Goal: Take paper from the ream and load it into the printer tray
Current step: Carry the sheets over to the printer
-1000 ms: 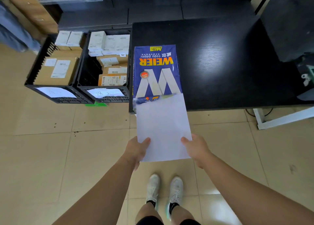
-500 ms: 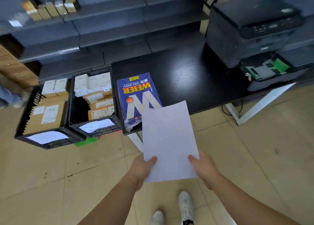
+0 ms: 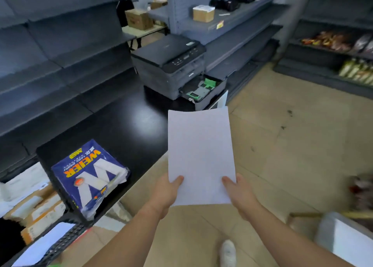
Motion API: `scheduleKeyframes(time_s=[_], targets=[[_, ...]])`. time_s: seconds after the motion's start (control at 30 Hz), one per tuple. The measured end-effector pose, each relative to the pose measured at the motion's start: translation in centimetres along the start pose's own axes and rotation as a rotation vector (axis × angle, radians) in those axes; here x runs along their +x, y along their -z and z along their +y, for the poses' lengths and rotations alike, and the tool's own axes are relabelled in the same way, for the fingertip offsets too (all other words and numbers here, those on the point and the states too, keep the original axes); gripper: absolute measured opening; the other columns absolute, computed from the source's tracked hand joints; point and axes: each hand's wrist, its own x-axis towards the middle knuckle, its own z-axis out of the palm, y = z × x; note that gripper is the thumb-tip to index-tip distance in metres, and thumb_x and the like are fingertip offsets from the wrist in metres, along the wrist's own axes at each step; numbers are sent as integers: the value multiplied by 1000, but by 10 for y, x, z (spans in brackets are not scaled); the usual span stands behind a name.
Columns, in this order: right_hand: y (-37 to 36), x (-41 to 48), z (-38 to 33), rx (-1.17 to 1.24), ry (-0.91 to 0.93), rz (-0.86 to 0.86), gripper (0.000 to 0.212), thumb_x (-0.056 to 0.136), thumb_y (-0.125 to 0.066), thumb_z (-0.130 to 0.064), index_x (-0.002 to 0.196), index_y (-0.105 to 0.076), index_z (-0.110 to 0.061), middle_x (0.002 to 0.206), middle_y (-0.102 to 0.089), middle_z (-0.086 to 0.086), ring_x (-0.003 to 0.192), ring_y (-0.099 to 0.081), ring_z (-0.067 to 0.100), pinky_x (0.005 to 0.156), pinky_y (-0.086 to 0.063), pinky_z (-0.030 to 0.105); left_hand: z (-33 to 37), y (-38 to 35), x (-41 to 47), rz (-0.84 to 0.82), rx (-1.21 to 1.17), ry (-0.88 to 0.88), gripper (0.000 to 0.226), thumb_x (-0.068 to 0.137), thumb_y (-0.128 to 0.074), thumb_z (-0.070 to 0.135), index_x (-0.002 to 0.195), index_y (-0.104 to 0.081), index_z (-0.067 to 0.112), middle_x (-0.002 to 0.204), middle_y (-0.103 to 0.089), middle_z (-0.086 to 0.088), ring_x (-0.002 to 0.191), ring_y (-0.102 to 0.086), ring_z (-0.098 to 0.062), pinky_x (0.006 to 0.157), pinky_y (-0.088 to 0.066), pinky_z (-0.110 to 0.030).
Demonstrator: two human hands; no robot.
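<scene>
Two bare hands, left (image 3: 168, 192) and right (image 3: 239, 196), each grip pinching a near corner of the flat white paper stack (image 3: 200, 155), keep it level short of the grey printer's open tray (image 3: 203, 90), presumably for feeding; the blue ream (image 3: 88, 178) lies on the black tabletop (image 3: 129, 121).

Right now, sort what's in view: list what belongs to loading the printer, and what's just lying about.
Belongs to the job:
paper, held by left hand and right hand
ream
printer
open tray

Just lying about:
cardboard box on the shelf
packaged goods on the right-side shelves
</scene>
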Motion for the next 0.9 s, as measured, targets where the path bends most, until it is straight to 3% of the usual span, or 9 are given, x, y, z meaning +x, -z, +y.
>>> scheduleKeyframes(time_s=[0.07,0.27,0.4,0.6,0.73,0.8,0.9], targets=[[31,3,0,-16,-17,109,17,94,-56,-23,102,-67,-14,103,-73,5,91,-69,23,87,-56,40,18,-30,6,-85,14,-28,19,100,-54,21,118,-62,21,98,-71,13,89,-68,-8,66,-52,-20],[125,15,0,76,-79,362,18,92,-57,-26,99,-68,-13,93,-71,5,73,-64,18,60,-49,29,69,-131,27,-292,85,-98,25,100,-55,21,121,-66,15,104,-74,6,94,-70,-13,74,-56,-26],[186,36,1,147,-92,449,18,93,-58,-27,94,-65,-11,91,-70,7,71,-61,21,60,-48,30,100,-201,43,-423,142,-158,25,99,-55,20,122,-66,20,113,-73,6,106,-67,-13,93,-51,-32],[267,77,-11,200,-87,516,15,92,-57,-28,92,-64,-15,90,-69,7,74,-64,24,62,-50,33,145,-295,72,-476,182,-210,20,98,-58,19,116,-67,19,116,-72,1,109,-65,-18,89,-46,-30],[310,105,-20,215,-84,524,17,92,-57,-29,95,-62,-13,95,-69,10,79,-66,27,64,-51,34,172,-341,86,-471,205,-225,24,98,-58,23,119,-67,21,112,-72,9,107,-64,-14,94,-47,-33],[329,118,-27,211,-85,529,17,92,-57,-31,93,-61,-15,97,-70,10,85,-68,30,69,-54,38,184,-359,93,-472,215,-217,26,97,-58,26,122,-66,21,113,-71,10,110,-63,-16,102,-46,-38],[350,139,-36,231,-80,537,14,93,-58,-31,93,-62,-17,98,-71,9,91,-68,32,79,-56,44,201,-384,107,-478,222,-207,27,98,-57,27,123,-64,22,114,-70,11,112,-60,-16,101,-44,-36]])
